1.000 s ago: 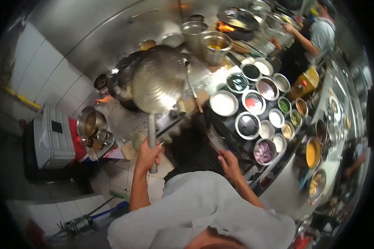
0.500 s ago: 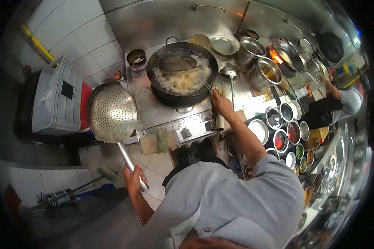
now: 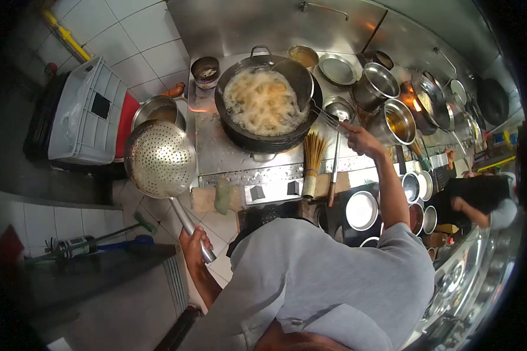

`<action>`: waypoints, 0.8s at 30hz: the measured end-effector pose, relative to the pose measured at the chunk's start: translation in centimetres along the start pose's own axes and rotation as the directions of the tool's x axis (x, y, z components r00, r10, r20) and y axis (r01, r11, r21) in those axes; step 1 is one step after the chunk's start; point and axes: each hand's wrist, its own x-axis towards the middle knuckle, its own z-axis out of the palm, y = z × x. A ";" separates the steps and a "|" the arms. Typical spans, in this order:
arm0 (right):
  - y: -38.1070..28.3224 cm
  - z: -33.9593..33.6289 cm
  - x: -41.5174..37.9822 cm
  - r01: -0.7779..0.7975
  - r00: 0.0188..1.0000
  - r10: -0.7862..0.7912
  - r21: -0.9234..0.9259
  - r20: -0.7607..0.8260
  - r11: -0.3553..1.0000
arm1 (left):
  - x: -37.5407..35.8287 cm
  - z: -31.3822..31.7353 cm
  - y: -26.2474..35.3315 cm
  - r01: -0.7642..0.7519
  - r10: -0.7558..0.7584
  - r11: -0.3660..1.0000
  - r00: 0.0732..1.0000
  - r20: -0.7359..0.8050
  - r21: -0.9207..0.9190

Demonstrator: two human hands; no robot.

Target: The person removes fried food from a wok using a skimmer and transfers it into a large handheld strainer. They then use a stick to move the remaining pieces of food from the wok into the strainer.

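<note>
My left hand is closed round the metal handle of a large perforated strainer. The strainer hangs left of the stove, over the side of a metal pot. My right hand grips the wire handle of a dark mesh skimmer. The skimmer's head is tilted at the right side of a black wok. Pale, foaming oil bubbles in the wok, and golden pieces show through the foam. A ladle and a bamboo brush lie below and left of my right hand.
Metal pots, a plate and a small bowl stand right of the wok. Flames show under a pan farther right. White containers line the near right. A co-worker stands at far right. A grey crate is at left.
The skimmer has moved from over the oil to the wok's right side, and my right hand has drawn back rightward. The foam is now uncovered. My left hand still holds the strainer.
</note>
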 end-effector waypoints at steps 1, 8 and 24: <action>0.4 -1.3 0.6 -0.028 0.999 0.027 0.046 0.028 0.999 | -0.4 0.9 0.2 0.009 -0.009 1.000 1.000 0.002 -0.013; 2.3 -2.3 2.0 -0.157 0.965 0.091 0.263 0.248 0.952 | -1.8 3.4 -0.3 0.055 -0.054 0.997 0.998 0.007 -0.050; 2.6 2.6 -2.0 0.012 0.992 -0.040 0.239 0.117 0.971 | -2.1 3.5 -1.0 0.063 -0.062 0.998 0.997 0.035 -0.009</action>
